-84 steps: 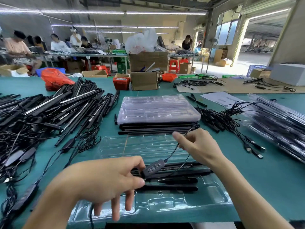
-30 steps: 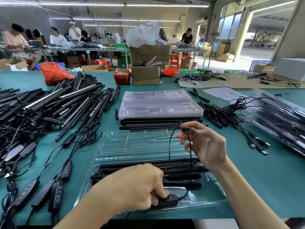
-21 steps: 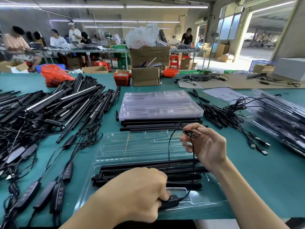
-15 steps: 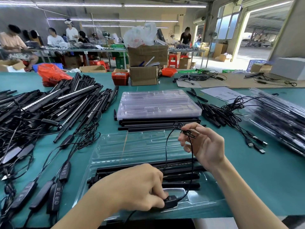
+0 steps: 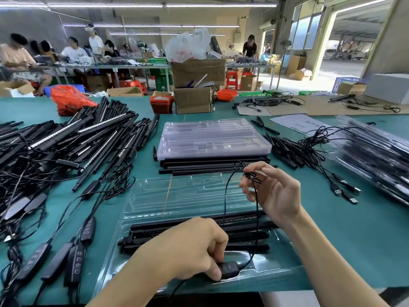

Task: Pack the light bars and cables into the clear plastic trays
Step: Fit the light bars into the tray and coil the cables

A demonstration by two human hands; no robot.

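I see black light bars [image 5: 199,231] in a clear tray [image 5: 177,196] on my teal table [image 5: 354,240], a red-orange bag [image 5: 68,97] far left.

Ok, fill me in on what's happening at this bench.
A person is packing an open clear tray that already holds black light bars. The left hand presses an inline controller into the tray's near pocket, while the right hand pinches its cable, lifted above the tray.

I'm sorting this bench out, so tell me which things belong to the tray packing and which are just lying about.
Part of the job:
open tray
light bars in it
cable in right hand
controller under left hand

Lying about:
cardboard boxes
red bag
paper sheet
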